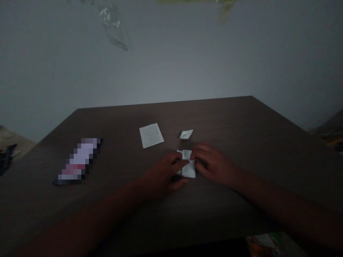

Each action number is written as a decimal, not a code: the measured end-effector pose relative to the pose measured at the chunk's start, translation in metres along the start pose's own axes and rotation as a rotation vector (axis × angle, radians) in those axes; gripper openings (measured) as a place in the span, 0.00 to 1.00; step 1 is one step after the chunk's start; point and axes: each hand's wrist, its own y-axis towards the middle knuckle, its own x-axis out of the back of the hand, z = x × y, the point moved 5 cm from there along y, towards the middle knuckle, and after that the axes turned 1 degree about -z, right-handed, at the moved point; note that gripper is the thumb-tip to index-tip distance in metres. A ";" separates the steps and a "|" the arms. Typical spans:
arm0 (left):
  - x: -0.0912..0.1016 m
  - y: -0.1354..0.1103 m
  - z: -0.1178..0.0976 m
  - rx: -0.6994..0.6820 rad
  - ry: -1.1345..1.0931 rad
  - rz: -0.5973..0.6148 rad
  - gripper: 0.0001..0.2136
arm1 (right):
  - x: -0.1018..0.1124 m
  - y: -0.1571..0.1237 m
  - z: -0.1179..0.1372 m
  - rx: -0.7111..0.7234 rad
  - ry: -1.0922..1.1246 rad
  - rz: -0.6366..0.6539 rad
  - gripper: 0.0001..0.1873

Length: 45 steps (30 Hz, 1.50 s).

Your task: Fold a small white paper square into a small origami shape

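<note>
A small piece of printed white paper with fold creases lies on the dark wooden table between my hands. From the left, my left hand holds it down, one finger reaching across the paper and the thumb near its lower edge. The curled fingers of my right hand grip the paper at its upper right edge. Just beyond the hands sits a small folded white paper shape with pointed ends. A square sheet of printed paper lies flat further left.
On the left of the table lies a phone with its screen lit and blurred out. The table's far edge is close to a pale wall. Colourful packaging shows below the near edge at the right.
</note>
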 end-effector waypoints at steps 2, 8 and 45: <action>0.000 0.001 0.002 0.038 -0.007 -0.016 0.26 | -0.002 0.000 0.006 0.053 -0.020 0.085 0.13; 0.002 0.001 0.014 0.080 -0.050 -0.163 0.18 | -0.011 0.001 0.007 0.063 -0.033 0.193 0.17; 0.016 0.003 0.025 -0.084 0.117 -0.030 0.18 | -0.018 -0.005 -0.008 0.035 0.105 0.294 0.19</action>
